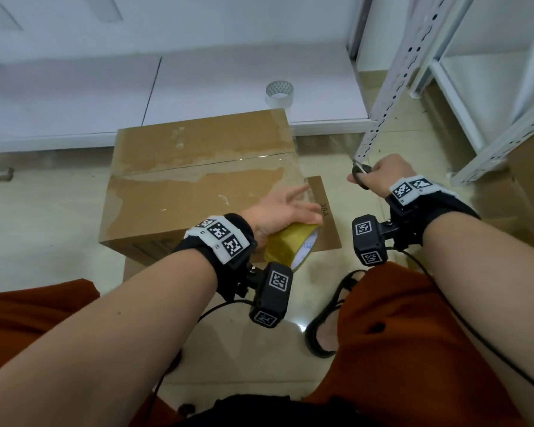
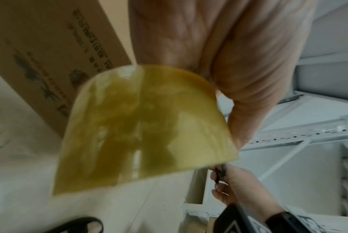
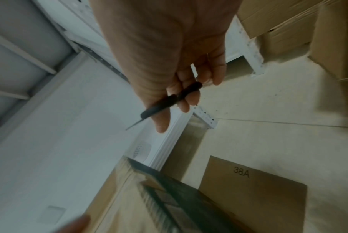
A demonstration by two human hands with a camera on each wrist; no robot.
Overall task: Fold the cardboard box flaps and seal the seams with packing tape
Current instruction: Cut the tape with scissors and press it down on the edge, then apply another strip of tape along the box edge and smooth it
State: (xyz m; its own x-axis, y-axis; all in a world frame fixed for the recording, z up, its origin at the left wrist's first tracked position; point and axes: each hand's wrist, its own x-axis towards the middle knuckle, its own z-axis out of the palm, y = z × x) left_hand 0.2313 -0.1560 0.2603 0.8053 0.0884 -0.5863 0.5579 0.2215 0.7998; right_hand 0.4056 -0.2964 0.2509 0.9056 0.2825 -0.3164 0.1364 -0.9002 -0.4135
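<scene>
The closed cardboard box [image 1: 182, 192] stands on the floor, with clear tape shining along its top seam and down its right edge. My left hand [image 1: 285, 208] is at the box's near right corner and holds a yellowish packing tape roll [image 1: 287, 245]. In the left wrist view the roll [image 2: 145, 126] fills the middle, with the left hand [image 2: 229, 55] behind it. My right hand [image 1: 376, 174], off to the right of the box, grips black-handled scissors [image 1: 359, 173]. The right wrist view shows the scissors [image 3: 169, 102] held with the blades together, pointing away from the box [image 3: 149, 197].
A second, clear tape roll [image 1: 279, 94] sits on the low white platform [image 1: 74, 97] behind the box. A flat cardboard sheet marked 38A [image 1: 324, 211] lies beside the box. A white metal rack [image 1: 392, 87] stands at the right. My sandalled foot [image 1: 327, 328] is on the tiled floor.
</scene>
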